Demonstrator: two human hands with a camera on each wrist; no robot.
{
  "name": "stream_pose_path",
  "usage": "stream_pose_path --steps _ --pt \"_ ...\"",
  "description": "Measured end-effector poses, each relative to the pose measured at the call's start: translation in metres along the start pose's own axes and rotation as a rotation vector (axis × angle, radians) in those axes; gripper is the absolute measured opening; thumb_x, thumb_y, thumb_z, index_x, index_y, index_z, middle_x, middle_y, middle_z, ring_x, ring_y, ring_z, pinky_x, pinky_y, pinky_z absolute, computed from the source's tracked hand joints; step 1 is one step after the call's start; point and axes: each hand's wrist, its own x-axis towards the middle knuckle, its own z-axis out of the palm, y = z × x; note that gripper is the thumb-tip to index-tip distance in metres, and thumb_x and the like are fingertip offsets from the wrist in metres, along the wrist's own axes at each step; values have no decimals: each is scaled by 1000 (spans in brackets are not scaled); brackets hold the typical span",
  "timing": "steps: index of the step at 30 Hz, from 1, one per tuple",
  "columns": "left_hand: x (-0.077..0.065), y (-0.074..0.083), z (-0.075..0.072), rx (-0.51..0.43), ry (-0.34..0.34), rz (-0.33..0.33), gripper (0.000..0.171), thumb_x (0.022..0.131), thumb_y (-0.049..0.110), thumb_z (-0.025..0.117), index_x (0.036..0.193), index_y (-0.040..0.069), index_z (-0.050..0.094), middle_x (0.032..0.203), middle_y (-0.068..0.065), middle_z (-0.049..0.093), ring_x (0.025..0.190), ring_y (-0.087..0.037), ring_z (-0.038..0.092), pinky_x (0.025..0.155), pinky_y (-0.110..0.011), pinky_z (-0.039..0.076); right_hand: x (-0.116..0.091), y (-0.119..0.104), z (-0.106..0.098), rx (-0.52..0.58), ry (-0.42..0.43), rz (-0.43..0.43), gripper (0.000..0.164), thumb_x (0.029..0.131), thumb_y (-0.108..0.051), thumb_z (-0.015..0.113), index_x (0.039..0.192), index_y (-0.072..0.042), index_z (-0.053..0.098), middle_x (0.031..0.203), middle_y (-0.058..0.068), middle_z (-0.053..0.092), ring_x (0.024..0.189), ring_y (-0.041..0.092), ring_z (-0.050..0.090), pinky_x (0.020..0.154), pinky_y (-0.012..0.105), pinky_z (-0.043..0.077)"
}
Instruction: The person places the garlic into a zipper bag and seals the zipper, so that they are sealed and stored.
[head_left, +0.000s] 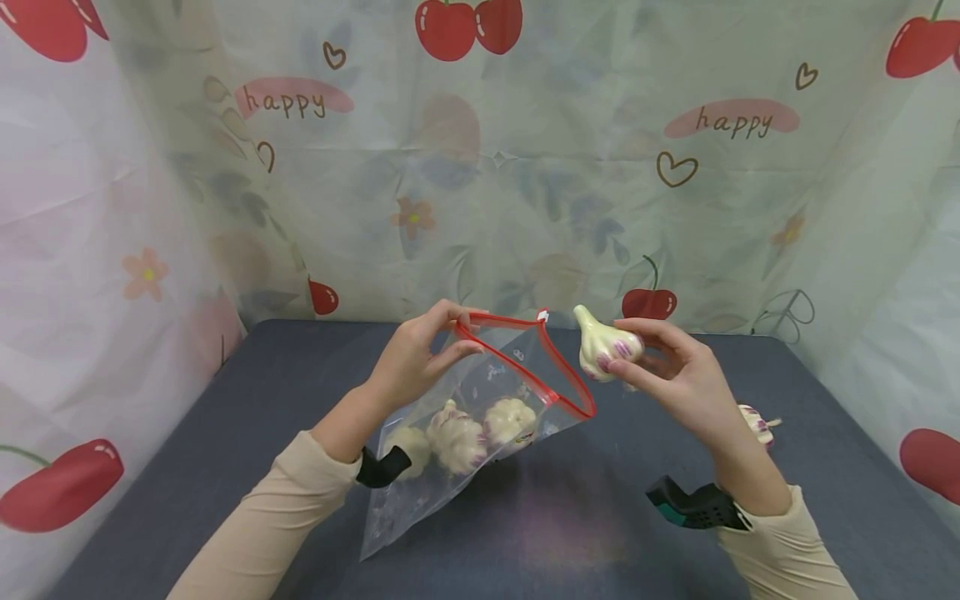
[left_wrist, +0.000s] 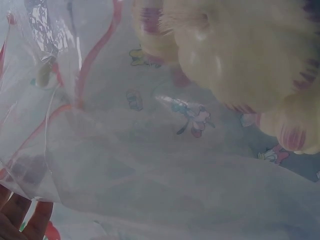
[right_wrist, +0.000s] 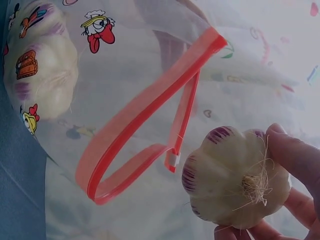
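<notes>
My left hand (head_left: pixel 415 357) pinches the red-edged rim of a clear zipper bag (head_left: pixel 442 521), whose mouth gapes toward the right. Inside the bag lie several garlic bulbs (head_left: pixel 455 438), seen large through the plastic in the left wrist view as pale garlic (left_wrist: pixel 240 55) with purple streaks. Just right of the bag's mouth, my right hand (head_left: pixel 678 375) holds another garlic bulb (head_left: pixel 606 346) between thumb and fingers, stem up. In the right wrist view the root end of that bulb (right_wrist: pixel 235 175) shows, apart from the red zipper strip (right_wrist: pixel 135 112) and its white slider (right_wrist: pixel 174 159).
One more garlic bulb (head_left: pixel 756 423) lies on the dark table (head_left: pixel 570 517) behind my right wrist, partly hidden. A printed cloth (head_left: pixel 495 208) hangs around the back and sides. A thin wire (head_left: pixel 787 310) hangs near the table's far right corner.
</notes>
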Motion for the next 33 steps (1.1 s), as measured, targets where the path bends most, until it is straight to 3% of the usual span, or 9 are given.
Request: stream_pose_path --steps 4,10,33 --pt "0 0 -1 -1 -3 4 32 74 8 75 93 5 50 103 -14 69 90 -25 68 63 -30 47 1 -1 3 -19 -8 1 40 83 -8 70 121 -7 57 113 -10 56 94 2 59 82 13 49" --pt "0 0 -1 -3 -2 12 32 74 8 75 93 5 50 104 -14 69 89 -24 68 62 -29 46 2 -3 6 -52 -31 21 40 83 -12 70 121 -11 58 113 -10 55 93 0 61 73 17 52" --pt "0 0 1 5 1 8 34 73 9 76 94 6 50 101 -13 68 86 -23 68 60 -27 44 8 -1 27 50 -100 -13 42 80 -6 72 120 -7 58 110 -10 58 92 5 59 79 19 52"
